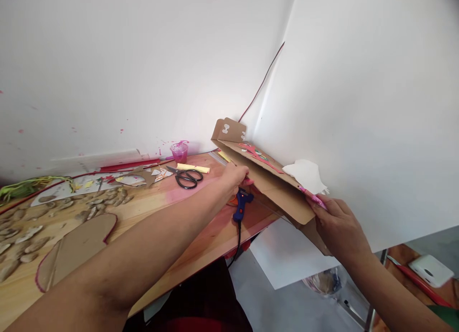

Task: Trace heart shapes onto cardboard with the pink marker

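A brown cardboard box [283, 188] slants over the right end of the table, its flaps standing up at the back. My right hand [339, 222] grips the near right edge of this box, where a pink patterned piece [312, 197] shows by the fingers. On the box lie red and green paper cut-outs [258, 152] and a white paper piece [304, 173]. My left hand [235, 176] is closed beside the box's lower left edge; what its fingers hold is hidden. Just below it a blue glue gun [241, 205] rests on the table.
Black-handled scissors [189, 178], a yellow strip [193, 168] and a pink-stained cup [179, 151] stand further back. Many peanut-like shells [36, 226] and a cut cardboard shape [81, 243] cover the left side. White walls close off the back and right.
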A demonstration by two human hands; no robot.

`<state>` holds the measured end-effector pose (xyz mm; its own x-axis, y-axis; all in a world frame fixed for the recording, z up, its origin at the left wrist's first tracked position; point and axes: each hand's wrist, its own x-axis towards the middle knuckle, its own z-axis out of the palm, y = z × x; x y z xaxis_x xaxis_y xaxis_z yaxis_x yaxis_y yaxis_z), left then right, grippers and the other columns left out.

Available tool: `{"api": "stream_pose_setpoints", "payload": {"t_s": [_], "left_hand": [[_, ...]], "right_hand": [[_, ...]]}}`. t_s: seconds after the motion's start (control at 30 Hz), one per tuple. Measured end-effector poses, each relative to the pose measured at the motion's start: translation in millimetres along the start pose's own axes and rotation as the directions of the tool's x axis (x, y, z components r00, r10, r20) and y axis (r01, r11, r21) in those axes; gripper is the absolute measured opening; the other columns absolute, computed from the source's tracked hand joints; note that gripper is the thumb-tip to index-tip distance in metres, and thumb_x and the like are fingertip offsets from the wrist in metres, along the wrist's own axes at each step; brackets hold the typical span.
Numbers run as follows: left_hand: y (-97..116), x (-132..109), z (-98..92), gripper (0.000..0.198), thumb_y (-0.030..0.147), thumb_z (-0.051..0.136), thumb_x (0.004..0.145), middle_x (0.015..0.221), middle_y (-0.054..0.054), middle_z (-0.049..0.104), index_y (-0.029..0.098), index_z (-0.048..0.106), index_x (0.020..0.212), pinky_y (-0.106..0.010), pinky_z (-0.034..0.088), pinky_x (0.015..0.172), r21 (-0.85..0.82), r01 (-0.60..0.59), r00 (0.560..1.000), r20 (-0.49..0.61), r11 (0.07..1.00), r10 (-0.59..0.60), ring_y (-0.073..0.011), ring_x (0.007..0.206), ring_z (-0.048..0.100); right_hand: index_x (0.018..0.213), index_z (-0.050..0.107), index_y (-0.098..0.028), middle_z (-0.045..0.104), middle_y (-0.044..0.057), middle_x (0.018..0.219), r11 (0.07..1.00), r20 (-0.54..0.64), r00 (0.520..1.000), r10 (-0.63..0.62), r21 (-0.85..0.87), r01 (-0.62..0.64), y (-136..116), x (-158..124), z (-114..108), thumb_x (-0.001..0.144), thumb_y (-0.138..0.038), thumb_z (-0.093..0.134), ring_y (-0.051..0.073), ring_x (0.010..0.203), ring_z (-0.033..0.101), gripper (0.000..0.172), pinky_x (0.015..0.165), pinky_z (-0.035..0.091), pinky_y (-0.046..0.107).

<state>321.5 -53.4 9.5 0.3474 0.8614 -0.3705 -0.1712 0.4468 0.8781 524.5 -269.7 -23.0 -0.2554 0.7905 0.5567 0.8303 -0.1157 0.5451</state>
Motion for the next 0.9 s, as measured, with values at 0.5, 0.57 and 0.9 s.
{"api": "stream_pose_setpoints", "payload": {"t_s": [0.5,0.57,0.9], "left_hand": [[31,-28,-56.6,0.013,-0.001,0.061,0.077,0.069,0.001,0.061,0.012,0.061,0.082,-0.018,0.046,0.045,0.171,-0.135,0.990,-0.006,0.976,0.138,-0.0076,0.052,0.054],[38,-39,-70.4,0.016,-0.003,0.060,0.070,0.065,0.000,0.061,0.012,0.058,0.075,-0.016,0.042,0.040,0.172,-0.154,0.988,0.006,0.973,0.155,-0.0072,0.048,0.052],[56,-120,-143.6,0.028,0.019,0.077,0.058,0.069,-0.001,0.064,0.014,0.061,0.081,-0.015,0.039,0.035,0.179,-0.247,0.967,0.115,0.952,0.230,-0.0068,0.048,0.050]], "right_hand": [[0.107,0.074,-0.009,0.070,0.013,0.117,0.999,0.162,0.986,-0.032,0.042,0.025,-9,-3,-5,0.086,0.005,0.050,0.026,0.097,0.058,0.035,0.088,0.052,0.036],[0.107,0.074,-0.008,0.070,0.014,0.117,0.999,0.171,0.985,-0.029,0.030,0.024,-10,-3,-5,0.086,0.005,0.050,0.025,0.095,0.058,0.034,0.087,0.052,0.036],[0.095,0.075,-0.012,0.070,0.011,0.100,0.999,0.284,0.958,0.030,-0.038,-0.020,-30,9,-7,0.087,0.000,0.059,0.025,0.088,0.055,0.022,0.075,0.047,0.036]]}}
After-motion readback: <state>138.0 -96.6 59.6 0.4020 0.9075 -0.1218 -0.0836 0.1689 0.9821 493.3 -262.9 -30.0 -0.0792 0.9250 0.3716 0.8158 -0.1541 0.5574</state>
